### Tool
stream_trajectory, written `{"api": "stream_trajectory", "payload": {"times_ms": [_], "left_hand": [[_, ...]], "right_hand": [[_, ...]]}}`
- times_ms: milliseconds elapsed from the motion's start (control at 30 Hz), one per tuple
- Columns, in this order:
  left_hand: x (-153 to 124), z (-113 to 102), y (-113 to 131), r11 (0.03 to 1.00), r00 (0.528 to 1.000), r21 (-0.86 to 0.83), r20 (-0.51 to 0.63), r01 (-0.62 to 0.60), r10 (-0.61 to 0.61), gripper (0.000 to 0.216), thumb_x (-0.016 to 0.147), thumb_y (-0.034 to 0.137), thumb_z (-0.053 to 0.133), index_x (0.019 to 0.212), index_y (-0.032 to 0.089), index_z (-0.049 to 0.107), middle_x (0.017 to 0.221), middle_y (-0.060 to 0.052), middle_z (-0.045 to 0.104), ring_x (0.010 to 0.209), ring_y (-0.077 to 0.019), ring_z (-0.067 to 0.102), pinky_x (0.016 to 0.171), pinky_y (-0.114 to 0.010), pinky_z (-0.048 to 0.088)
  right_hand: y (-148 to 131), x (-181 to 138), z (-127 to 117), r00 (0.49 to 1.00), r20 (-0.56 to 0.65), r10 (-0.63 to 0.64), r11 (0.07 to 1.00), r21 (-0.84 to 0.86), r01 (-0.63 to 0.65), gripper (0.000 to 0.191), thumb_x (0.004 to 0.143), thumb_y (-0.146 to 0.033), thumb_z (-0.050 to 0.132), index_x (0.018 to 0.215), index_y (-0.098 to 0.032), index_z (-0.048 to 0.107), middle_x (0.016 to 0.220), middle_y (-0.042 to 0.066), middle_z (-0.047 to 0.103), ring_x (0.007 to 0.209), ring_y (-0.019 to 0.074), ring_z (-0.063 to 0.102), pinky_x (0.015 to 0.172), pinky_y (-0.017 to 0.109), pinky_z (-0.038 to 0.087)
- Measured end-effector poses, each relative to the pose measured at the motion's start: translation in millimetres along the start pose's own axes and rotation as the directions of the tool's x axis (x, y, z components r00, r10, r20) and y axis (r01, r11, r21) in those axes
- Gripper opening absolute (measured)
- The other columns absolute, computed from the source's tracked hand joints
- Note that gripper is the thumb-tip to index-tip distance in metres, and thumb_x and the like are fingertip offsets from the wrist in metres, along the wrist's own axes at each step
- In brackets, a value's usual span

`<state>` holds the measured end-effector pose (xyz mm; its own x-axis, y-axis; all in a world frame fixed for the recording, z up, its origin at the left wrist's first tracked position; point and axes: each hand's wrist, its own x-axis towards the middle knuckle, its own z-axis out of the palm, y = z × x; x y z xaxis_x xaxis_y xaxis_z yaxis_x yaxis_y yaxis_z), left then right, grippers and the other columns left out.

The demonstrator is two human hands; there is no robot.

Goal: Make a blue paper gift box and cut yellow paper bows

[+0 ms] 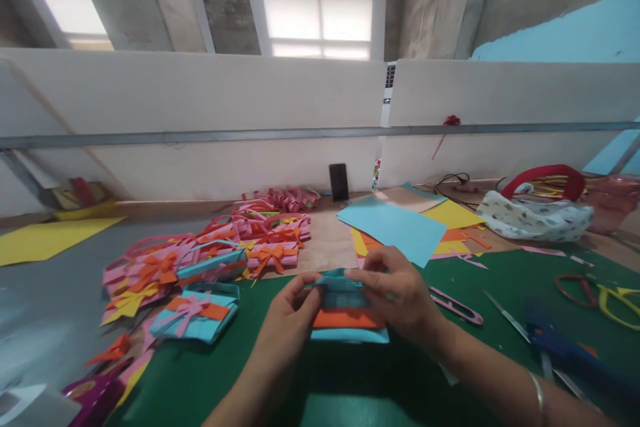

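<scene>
Between my two hands is a small blue paper bag with an orange band across it, resting on the green mat. My left hand pinches its upper left edge between thumb and fingers. At the upper right edge, my right hand grips the same bag, fingers curled over the top. Left of my hands lies a finished-looking blue paper bag with an orange band and a pink bow. A pink box cutter is just right of my right hand.
Many pink paper bags with bows pile up at the left. Blue paper sheets lie behind my hands. Scissors sit at the right, a phone leans at the back, and a purple tool lies front left.
</scene>
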<state>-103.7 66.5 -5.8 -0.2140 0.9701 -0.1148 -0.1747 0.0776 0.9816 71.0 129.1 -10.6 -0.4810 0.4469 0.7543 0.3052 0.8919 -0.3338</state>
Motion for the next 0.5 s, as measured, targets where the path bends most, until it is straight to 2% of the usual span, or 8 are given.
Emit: {"api": "stream_trajectory", "payload": {"times_ms": [100,167,233,300,400,500], "left_hand": [[1,-1,1,0.999,0.999,-0.026,0.011,0.034,-0.034,0.032,0.069,0.036,0.066,0.096,0.020,0.057,0.069,0.000,0.068,0.060,-0.0160,0.064,0.056,-0.024,0.046],[1,-2,4,0.996,0.998,-0.057,0.007,0.064,-0.064,0.042,0.069,0.030,0.068,0.108,0.022,0.054,0.066,0.002,0.067,0.062,-0.0166,0.065,0.059,-0.026,0.048],[2,-5,7,0.977,0.989,-0.155,0.007,0.147,-0.148,0.052,0.068,0.022,0.070,0.116,0.022,0.050,0.063,0.003,0.066,0.062,-0.0163,0.065,0.061,-0.026,0.049],[2,-8,12,0.928,0.968,-0.281,0.025,0.245,-0.248,0.052,0.069,0.017,0.069,0.117,0.021,0.049,0.064,0.002,0.066,0.059,-0.0148,0.064,0.057,-0.023,0.048],[2,-9,17,0.863,0.951,-0.406,0.068,0.302,-0.301,0.032,0.076,0.019,0.062,0.106,0.014,0.055,0.068,-0.001,0.066,0.056,-0.0131,0.063,0.056,-0.023,0.050],[-1,-1,18,0.830,0.970,-0.505,0.072,0.237,-0.233,0.018,0.084,0.022,0.052,0.099,0.013,0.056,0.081,-0.004,0.067,0.071,-0.0124,0.066,0.070,-0.023,0.052]], "right_hand": [[-1,1,-1,0.985,0.074,-0.158,0.987,-0.020,0.160,0.031,0.083,-0.009,0.051,0.099,-0.028,0.070,0.084,0.004,0.058,0.079,0.0153,0.054,0.070,0.031,0.046],[-2,3,-4,0.969,0.178,-0.173,0.982,-0.039,0.183,0.028,0.082,-0.012,0.054,0.096,-0.029,0.070,0.092,0.004,0.062,0.084,0.0167,0.055,0.074,0.034,0.045],[-4,4,-7,0.955,0.253,-0.152,0.983,-0.058,0.172,0.028,0.079,-0.013,0.056,0.098,-0.030,0.069,0.102,0.005,0.063,0.090,0.0187,0.055,0.078,0.037,0.043],[-5,4,-9,0.944,0.301,-0.132,0.985,-0.070,0.160,0.030,0.078,-0.016,0.057,0.102,-0.030,0.067,0.103,0.005,0.064,0.089,0.0190,0.056,0.076,0.037,0.042],[-7,2,-5,0.956,0.269,-0.115,0.982,-0.112,0.150,0.028,0.080,-0.018,0.056,0.104,-0.027,0.067,0.086,0.004,0.065,0.075,0.0170,0.055,0.069,0.034,0.042],[-10,-1,3,0.993,0.119,0.029,0.983,-0.183,-0.007,0.031,0.084,-0.014,0.050,0.109,-0.022,0.065,0.077,0.005,0.062,0.073,0.0170,0.053,0.066,0.031,0.042]]}}
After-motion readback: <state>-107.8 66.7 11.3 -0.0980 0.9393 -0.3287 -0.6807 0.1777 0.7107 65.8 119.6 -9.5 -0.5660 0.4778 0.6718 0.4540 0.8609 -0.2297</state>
